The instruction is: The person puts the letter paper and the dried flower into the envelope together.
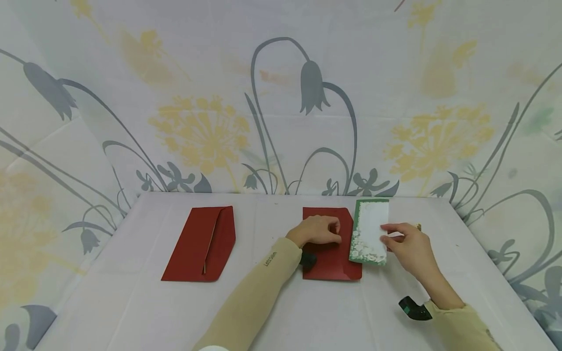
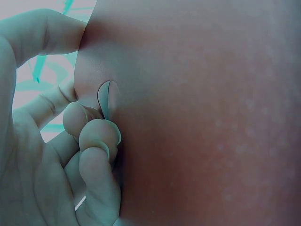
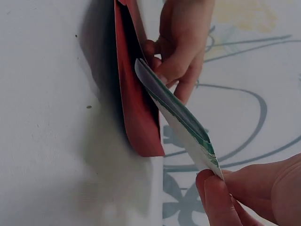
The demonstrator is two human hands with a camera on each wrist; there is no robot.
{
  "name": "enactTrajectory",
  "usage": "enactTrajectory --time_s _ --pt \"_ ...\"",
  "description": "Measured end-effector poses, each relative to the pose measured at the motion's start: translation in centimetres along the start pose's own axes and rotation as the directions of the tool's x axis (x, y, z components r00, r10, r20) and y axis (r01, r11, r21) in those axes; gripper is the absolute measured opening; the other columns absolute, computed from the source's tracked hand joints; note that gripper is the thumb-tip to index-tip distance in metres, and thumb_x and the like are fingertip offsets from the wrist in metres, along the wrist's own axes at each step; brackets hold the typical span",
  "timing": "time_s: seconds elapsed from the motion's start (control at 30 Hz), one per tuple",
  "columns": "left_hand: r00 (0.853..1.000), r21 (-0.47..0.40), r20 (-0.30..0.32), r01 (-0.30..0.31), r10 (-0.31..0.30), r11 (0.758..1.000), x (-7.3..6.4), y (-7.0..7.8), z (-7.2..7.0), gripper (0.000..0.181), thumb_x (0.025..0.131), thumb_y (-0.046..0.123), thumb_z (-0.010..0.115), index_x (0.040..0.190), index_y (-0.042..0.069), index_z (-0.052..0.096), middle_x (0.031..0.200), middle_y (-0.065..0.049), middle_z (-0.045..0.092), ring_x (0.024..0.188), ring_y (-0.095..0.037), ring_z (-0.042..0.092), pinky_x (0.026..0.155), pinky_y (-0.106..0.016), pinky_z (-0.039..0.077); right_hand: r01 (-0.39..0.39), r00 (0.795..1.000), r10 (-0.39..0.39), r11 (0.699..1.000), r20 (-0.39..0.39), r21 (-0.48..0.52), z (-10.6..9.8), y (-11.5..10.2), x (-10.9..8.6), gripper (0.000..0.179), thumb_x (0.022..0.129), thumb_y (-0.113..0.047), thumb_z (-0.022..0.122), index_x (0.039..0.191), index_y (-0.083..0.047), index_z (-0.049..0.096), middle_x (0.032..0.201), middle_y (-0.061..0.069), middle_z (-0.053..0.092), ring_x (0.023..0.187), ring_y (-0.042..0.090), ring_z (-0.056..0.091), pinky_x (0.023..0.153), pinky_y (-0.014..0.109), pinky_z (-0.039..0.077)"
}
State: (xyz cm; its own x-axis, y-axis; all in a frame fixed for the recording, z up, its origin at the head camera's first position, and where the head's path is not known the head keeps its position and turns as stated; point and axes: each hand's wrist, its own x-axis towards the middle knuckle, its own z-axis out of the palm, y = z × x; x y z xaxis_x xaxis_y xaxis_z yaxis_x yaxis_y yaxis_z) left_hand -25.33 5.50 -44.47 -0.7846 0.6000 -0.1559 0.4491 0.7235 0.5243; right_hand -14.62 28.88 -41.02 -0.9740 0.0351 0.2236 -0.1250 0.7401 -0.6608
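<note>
A red envelope (image 1: pixel 331 269) is held by my left hand (image 1: pixel 316 230), whose fingers curl at its edge in the left wrist view. Seen from the right wrist, this envelope (image 3: pixel 137 125) gapes along its mouth, with the left hand on its far side. Between thumb and fingertips, my right hand (image 1: pixel 412 248) pinches the edge of a folded card (image 1: pixel 371 225), white with a green border and pale flowers. The card's far end overlaps the envelope's mouth in the right wrist view; how far it reaches inside, I cannot tell.
A second red envelope (image 1: pixel 186 251) lies on the left of the white table (image 1: pixel 131 312), a thin edge showing along its flap. Behind the table hangs a flower-patterned cloth (image 1: pixel 285 146). A small black device (image 1: pixel 414 309) sits at the right wrist.
</note>
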Motion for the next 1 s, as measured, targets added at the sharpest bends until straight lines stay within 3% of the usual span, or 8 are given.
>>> enactTrajectory --time_s 0.27,1.0 --pt "1.0 0.002 -0.002 -0.004 0.004 1.0 0.0 -0.1 0.2 0.017 0.089 0.041 0.067 0.092 0.028 0.057 0.077 0.007 0.056 0.07 -0.009 0.051 0.061 -0.026 0.038 -0.002 0.999 0.003 1.0 0.04 -0.025 1.1 -0.9 -0.4 0.027 0.088 -0.007 0.073 0.112 0.003 0.07 0.105 0.019 0.07 0.071 0.017 0.072 0.055 0.027 0.047" --pt "1.0 0.003 -0.013 -0.008 0.008 1.0 0.1 -0.1 0.1 0.018 0.087 0.04 0.068 0.089 0.028 0.055 0.073 0.007 0.053 0.065 -0.009 0.049 0.059 -0.025 0.035 -0.031 0.993 0.032 0.999 0.114 -0.013 2.5 -2.2 -0.6 0.026 0.087 -0.008 0.073 0.109 0.004 0.07 0.106 0.02 0.07 0.075 0.02 0.072 0.055 0.029 0.048"
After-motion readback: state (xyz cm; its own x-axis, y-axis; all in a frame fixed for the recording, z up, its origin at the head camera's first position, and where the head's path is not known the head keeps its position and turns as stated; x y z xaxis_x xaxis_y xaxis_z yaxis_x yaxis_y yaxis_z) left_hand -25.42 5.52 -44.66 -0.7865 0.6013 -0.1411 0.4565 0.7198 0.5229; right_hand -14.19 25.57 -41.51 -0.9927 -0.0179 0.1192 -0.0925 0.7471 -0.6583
